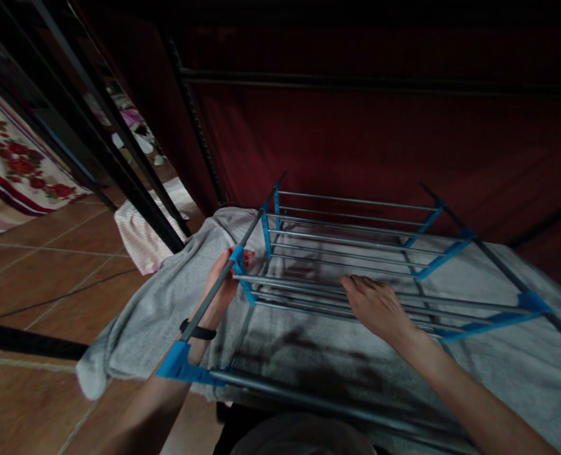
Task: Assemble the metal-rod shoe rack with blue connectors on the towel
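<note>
A rack of thin grey metal tubes (356,237) joined by blue plastic brackets lies on its side on a grey blanket (479,265). My left hand (221,284), with a dark band on its wrist, closes around a blue bracket (245,284) on the left upright pole; some of its fingers are hidden behind. Over the tubes of the middle tier, my right hand (375,306) rests with fingers curled round them; its fingertips are out of sight. Nearest my body, a blue end bracket (180,363) joins the left pole to another metal tube (303,397).
Behind the rack hangs a dark red cloth (356,139) on a black metal frame (199,126). At left, black posts rise from a tiled floor (43,278). A striped cloth (142,237) and a floral blanket (19,151) are also on that side.
</note>
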`<state>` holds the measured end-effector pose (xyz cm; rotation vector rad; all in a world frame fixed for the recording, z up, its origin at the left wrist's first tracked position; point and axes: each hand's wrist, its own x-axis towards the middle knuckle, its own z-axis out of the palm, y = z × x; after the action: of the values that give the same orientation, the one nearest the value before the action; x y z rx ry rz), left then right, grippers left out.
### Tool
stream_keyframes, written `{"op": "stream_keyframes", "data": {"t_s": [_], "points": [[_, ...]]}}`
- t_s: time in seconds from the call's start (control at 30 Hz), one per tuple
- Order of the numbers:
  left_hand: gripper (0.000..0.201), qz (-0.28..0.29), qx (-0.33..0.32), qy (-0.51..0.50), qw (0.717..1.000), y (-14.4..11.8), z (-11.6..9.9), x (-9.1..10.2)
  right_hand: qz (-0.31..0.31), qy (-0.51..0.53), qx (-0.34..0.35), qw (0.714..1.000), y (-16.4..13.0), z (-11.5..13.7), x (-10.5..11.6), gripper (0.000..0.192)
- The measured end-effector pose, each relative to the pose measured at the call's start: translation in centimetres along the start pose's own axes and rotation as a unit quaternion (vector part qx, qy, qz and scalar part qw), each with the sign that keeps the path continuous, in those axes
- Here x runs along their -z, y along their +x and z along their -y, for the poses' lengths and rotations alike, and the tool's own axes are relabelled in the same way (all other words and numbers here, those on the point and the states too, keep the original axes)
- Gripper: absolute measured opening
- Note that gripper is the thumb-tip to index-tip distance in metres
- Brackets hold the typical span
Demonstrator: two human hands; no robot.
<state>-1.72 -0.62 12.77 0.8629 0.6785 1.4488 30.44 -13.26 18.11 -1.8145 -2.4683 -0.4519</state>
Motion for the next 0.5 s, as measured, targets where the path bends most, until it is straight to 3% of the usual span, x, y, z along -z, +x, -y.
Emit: {"op": "stream_keyframes", "data": {"t_s": [0.3, 0.5], "points": [[0.057, 0.053, 0.050, 0.046, 0.996, -0.5, -1.8, -1.2, -0.011, -0.008, -0.006, 1.000, 0.6, -0.6, -0.2, 0.023], [0.043, 0.059, 0.084, 0.085, 0.991, -0.1, -3.2, -1.4, -0.017, -0.012, -0.008, 1.000, 0.7, -0.8, 0.1, 0.023]]}}
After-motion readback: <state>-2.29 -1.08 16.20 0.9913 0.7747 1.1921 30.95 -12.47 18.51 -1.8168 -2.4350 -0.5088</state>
